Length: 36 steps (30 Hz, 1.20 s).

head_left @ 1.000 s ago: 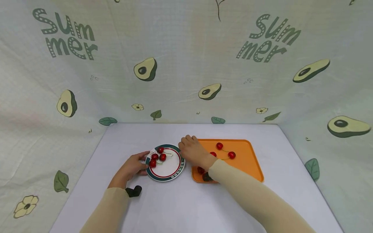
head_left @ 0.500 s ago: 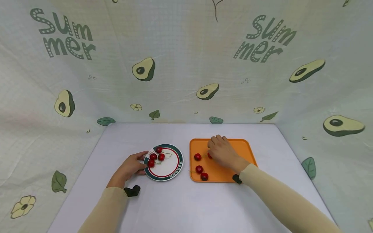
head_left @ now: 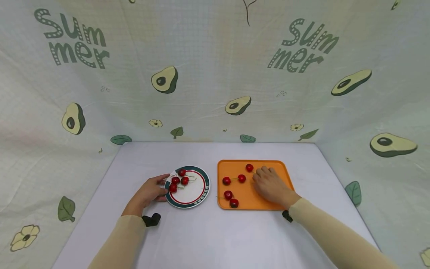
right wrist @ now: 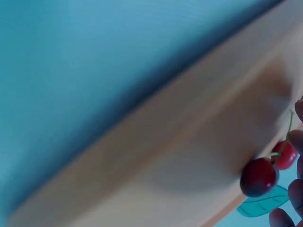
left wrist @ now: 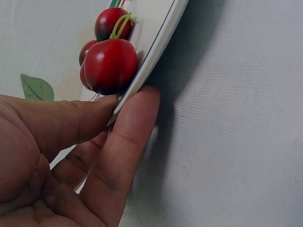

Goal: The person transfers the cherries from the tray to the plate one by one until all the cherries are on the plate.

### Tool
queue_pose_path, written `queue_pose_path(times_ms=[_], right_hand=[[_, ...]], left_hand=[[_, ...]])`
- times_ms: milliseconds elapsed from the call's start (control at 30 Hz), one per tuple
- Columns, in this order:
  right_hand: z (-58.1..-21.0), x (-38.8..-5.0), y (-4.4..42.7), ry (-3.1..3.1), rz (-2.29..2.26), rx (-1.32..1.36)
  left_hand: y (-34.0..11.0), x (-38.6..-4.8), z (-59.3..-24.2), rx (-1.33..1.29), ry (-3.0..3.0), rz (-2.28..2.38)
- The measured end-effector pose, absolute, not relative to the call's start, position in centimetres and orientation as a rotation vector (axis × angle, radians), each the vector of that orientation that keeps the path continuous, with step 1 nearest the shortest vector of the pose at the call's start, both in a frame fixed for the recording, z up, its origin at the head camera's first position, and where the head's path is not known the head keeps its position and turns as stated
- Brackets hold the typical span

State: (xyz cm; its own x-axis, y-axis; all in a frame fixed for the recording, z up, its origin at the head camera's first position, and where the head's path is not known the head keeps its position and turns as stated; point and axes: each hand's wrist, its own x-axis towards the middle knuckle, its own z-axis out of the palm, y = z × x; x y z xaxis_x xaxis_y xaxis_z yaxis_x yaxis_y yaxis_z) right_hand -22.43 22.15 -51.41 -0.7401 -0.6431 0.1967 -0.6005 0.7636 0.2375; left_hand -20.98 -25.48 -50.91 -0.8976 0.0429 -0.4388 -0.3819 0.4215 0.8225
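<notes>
My left hand (head_left: 149,192) pinches the left rim of a white plate (head_left: 198,192) with a green and red border. In the left wrist view, thumb and fingers (left wrist: 137,116) grip the rim beside red cherries (left wrist: 111,66). Several cherries (head_left: 184,181) lie on the plate's left side. My right hand (head_left: 270,186) is over the right part of an orange tray (head_left: 245,205), its fingers near a cherry (head_left: 249,167) and its stem. The right wrist view shows separated fingertips (right wrist: 296,139) at the right edge, close to two cherries (right wrist: 259,177); contact with a stem is unclear.
More cherries (head_left: 241,178) lie on the tray's left half, some near its front left corner. The plate stands left of the tray on a white table (head_left: 201,239). Behind hangs a cloth (head_left: 201,74) printed with avocados and leaves.
My right hand has moved right from beside the plate to over the tray, lately shifting lower and to the right, uncovering cherries there. My left hand keeps its grip on the plate.
</notes>
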Motion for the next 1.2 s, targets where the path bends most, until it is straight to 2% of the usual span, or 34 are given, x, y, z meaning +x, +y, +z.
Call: queue_pose_path(times_ms=[367, 633, 1200], right_hand=[[-51.7, -20.9, 23.4, -2.725, -0.241, 1.031], [-51.1, -19.6, 25.7, -2.863, -0.182, 0.976], [-53.0, -19.5, 27.1, -2.72, 0.027, 0.604]], left_hand=[[-25.5, -20.8, -51.1, -0.302, 2.286, 1.464], [-25.4, -21.0, -50.8, -0.29, 2.285, 1.474], [-25.5, -21.0, -50.9, -0.294, 2.282, 1.475]])
